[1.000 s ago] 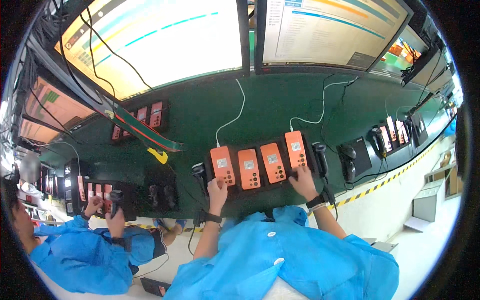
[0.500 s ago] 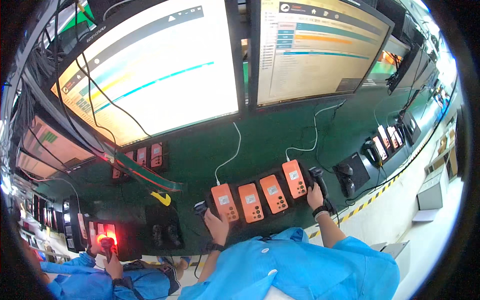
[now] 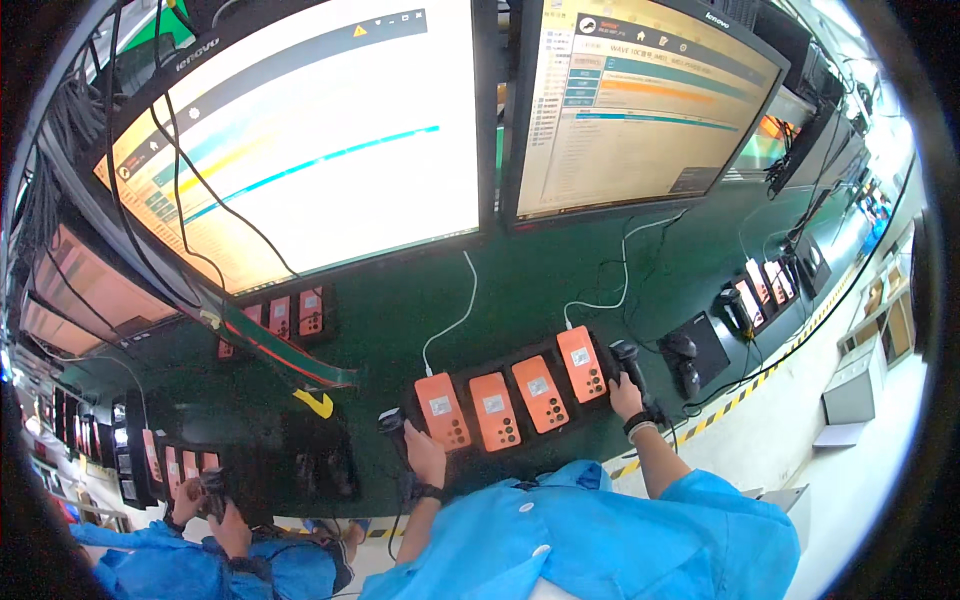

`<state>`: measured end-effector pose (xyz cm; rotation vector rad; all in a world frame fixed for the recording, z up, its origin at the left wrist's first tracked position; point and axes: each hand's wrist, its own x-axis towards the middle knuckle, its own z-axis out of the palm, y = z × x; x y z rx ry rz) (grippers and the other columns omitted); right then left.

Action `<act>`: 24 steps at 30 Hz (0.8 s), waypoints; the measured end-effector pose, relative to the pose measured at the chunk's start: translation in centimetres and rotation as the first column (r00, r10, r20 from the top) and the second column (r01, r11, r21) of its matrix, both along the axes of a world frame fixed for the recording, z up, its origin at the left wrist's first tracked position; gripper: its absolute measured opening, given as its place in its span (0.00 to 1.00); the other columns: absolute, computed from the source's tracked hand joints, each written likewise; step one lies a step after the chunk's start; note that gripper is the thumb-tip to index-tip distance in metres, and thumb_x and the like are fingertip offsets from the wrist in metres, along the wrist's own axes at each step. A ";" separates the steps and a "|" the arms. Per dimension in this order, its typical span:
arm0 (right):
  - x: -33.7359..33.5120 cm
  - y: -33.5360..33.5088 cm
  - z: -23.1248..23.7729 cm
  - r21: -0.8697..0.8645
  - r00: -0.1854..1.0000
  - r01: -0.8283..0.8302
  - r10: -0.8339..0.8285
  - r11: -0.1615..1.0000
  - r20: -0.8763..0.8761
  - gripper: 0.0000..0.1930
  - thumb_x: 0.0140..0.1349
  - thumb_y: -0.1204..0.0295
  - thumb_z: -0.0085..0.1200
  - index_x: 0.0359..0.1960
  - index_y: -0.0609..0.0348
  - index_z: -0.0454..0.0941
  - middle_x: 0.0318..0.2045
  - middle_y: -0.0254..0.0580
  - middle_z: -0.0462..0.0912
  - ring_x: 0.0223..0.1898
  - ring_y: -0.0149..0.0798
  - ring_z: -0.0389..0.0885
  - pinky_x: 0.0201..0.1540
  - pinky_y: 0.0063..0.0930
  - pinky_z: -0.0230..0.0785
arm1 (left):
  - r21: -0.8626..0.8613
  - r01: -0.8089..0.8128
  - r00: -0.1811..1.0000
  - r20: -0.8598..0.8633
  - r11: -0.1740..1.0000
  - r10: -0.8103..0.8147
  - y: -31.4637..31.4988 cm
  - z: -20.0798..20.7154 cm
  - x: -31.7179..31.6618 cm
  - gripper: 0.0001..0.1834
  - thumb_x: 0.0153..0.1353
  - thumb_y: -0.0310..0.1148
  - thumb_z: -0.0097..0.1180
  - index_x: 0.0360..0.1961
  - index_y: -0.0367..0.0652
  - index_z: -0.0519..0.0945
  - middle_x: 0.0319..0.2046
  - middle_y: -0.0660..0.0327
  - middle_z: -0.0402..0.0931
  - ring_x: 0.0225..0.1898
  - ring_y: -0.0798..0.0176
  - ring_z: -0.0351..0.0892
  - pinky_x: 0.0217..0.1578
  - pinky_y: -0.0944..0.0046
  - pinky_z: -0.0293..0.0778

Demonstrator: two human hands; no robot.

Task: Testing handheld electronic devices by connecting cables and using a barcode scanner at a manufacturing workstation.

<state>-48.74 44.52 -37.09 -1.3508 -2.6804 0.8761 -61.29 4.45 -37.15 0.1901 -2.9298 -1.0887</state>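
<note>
Across the tabletop's near middle [image 3: 520, 290]: I see four orange phones lying back up, side by side in a dark tray [image 3: 562, 378], each with a pale label and round lenses toward its near end.
Phone row: from left to right come the leftmost phone [image 3: 442, 412], second phone [image 3: 495, 412], third phone [image 3: 540, 394] and rightmost phone [image 3: 582, 364].
White cables: the left cable [image 3: 473, 290] meets the leftmost phone's far end; the right cable [image 3: 624, 262] meets that of the rightmost phone.
Left hand: my feed puts the left hand [image 3: 426, 458] just right of the left scanner [image 3: 391, 422], its fingers bent toward the handle; I cannot tell whether they close on it.
Right hand: the right hand [image 3: 627, 398] is between the rightmost phone and the right scanner [image 3: 626, 352], fingers gathered at the handle; their grip I cannot tell.
Far side: a left monitor [image 3: 330, 150] and a right monitor [image 3: 640, 120] stand lit.
Left neighbour: a co-worker's hand [image 3: 235, 533] holds a dark scanner [image 3: 214, 485] near more orange phones.
Right side: a dark pad [image 3: 712, 345] lies beyond the right scanner.
</note>
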 end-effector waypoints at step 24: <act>1.6 -1.2 -2.0 0.240 0.996 -0.030 0.049 0.970 -0.074 0.16 0.62 0.63 0.49 0.45 0.61 0.68 0.40 0.51 0.77 0.45 0.55 0.75 0.42 0.49 0.69 | -0.005 -0.080 0.997 0.018 0.997 0.080 -0.4 -0.7 0.3 0.24 0.65 0.36 0.43 0.57 0.28 0.66 0.51 0.36 0.71 0.51 0.37 0.72 0.51 0.48 0.69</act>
